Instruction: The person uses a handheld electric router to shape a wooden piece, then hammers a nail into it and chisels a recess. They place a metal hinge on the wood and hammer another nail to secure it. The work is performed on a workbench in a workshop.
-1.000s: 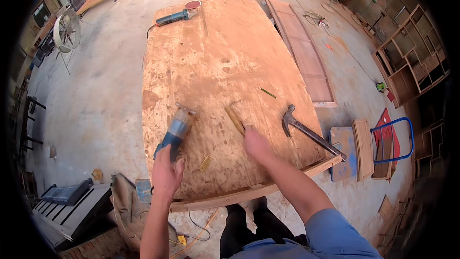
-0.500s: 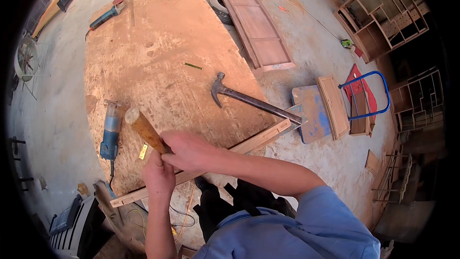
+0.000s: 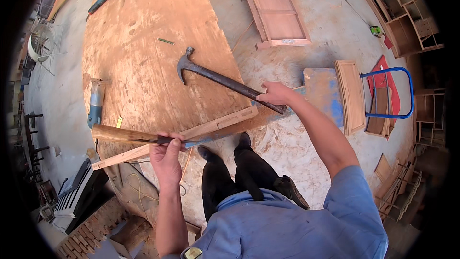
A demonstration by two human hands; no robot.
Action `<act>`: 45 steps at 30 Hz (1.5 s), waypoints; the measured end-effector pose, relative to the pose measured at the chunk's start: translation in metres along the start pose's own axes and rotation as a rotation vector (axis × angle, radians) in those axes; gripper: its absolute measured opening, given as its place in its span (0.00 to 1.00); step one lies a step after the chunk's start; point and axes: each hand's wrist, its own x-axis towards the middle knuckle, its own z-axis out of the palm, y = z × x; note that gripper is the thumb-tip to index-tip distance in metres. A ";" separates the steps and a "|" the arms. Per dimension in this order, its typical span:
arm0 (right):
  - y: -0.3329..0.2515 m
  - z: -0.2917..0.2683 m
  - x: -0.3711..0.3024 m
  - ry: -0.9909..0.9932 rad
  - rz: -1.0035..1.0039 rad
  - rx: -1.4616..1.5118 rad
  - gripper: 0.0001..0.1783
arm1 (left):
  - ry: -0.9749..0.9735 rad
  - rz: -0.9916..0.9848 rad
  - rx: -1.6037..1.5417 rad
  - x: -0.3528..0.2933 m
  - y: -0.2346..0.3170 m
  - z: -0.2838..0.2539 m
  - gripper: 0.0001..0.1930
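My left hand (image 3: 165, 156) was clenched around the blade end of a wooden-handled chisel (image 3: 127, 135), a brown turned handle on a dark metal shank, which lay level over the near edge of the large reddish plywood sheet (image 3: 143, 43), handle pointing to my left. My right hand (image 3: 273, 95) was grasping the grip end of a dark steel claw hammer (image 3: 225, 82), fingers wrapped round it, with the curved head resting out on the sheet and the grip past its right edge.

I judged the hammer would handle best held low on its grip as it was, and lifted clear of the sheet before swinging. The chisel wanted a hold further back from the steel, so my fingers sat away from any edge.

The chisel's handle looked worn and dusty; I could not make out its tip behind my fingers. A pale timber batten (image 3: 191, 132) ran just under it along the sheet's near edge. A blue angle grinder (image 3: 96, 105) lay near the handle's end, and a small green pencil (image 3: 166, 41) lay further up.
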 end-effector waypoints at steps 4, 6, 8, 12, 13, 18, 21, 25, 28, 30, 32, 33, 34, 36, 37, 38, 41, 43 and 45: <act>0.004 0.011 0.003 -0.014 -0.084 0.097 0.30 | -0.143 -0.073 0.005 -0.008 -0.017 0.033 0.11; -0.023 -0.001 -0.002 -0.107 0.038 0.059 0.27 | -0.139 -0.080 0.013 -0.005 -0.026 0.044 0.10; -0.031 -0.012 -0.013 -0.085 0.095 0.005 0.25 | -0.164 -0.093 -0.017 -0.001 -0.032 0.055 0.10; -0.041 -0.033 -0.035 0.058 0.112 -0.072 0.23 | -0.198 -0.103 -0.064 0.003 -0.045 0.066 0.11; -0.045 -0.037 -0.041 0.066 0.138 -0.073 0.23 | -0.207 -0.101 -0.059 0.004 -0.048 0.069 0.11; -0.035 -0.040 -0.097 0.249 0.133 0.272 0.21 | -0.171 -0.071 -0.050 0.000 -0.063 0.080 0.12; -0.016 -0.027 -0.137 0.286 0.111 0.629 0.16 | -0.158 -0.054 -0.078 -0.002 -0.068 0.086 0.13; 0.003 -0.022 -0.153 0.305 0.029 0.940 0.13 | -0.123 -0.034 -0.020 -0.001 -0.075 0.093 0.14; 0.009 -0.036 -0.157 0.444 0.058 0.982 0.10 | -0.081 -0.035 0.017 -0.007 -0.077 0.098 0.14; 0.039 -0.030 -0.162 0.389 0.088 0.966 0.10 | -0.048 -0.022 0.022 -0.009 -0.078 0.102 0.14; 0.062 -0.027 -0.170 0.301 0.169 0.913 0.11 | -0.005 -0.001 0.036 -0.012 -0.082 0.106 0.14; 0.069 -0.024 -0.174 0.289 0.225 0.861 0.13 | 0.009 0.018 0.036 -0.014 -0.083 0.108 0.14; 0.080 -0.017 -0.177 0.264 0.274 0.810 0.13 | 0.019 0.038 0.036 -0.015 -0.084 0.111 0.14; 0.102 -0.005 -0.185 0.216 0.370 0.699 0.14 | 0.037 0.039 0.059 -0.015 -0.084 0.115 0.13; 0.110 -0.001 -0.190 0.196 0.382 0.719 0.13 | 0.043 0.019 0.085 -0.015 -0.084 0.116 0.13; 0.117 0.004 -0.195 0.172 0.394 0.743 0.13 | 0.051 -0.001 0.115 -0.017 -0.084 0.117 0.13; 0.134 0.017 -0.208 0.116 0.428 0.771 0.14 | 0.026 -0.015 0.136 -0.016 -0.093 0.115 0.12; 0.139 0.021 -0.214 0.082 0.446 0.773 0.14 | 0.026 -0.009 0.148 -0.016 -0.098 0.116 0.12; 0.141 0.024 -0.217 0.045 0.462 0.773 0.15 | 0.022 0.003 0.123 -0.016 -0.100 0.118 0.11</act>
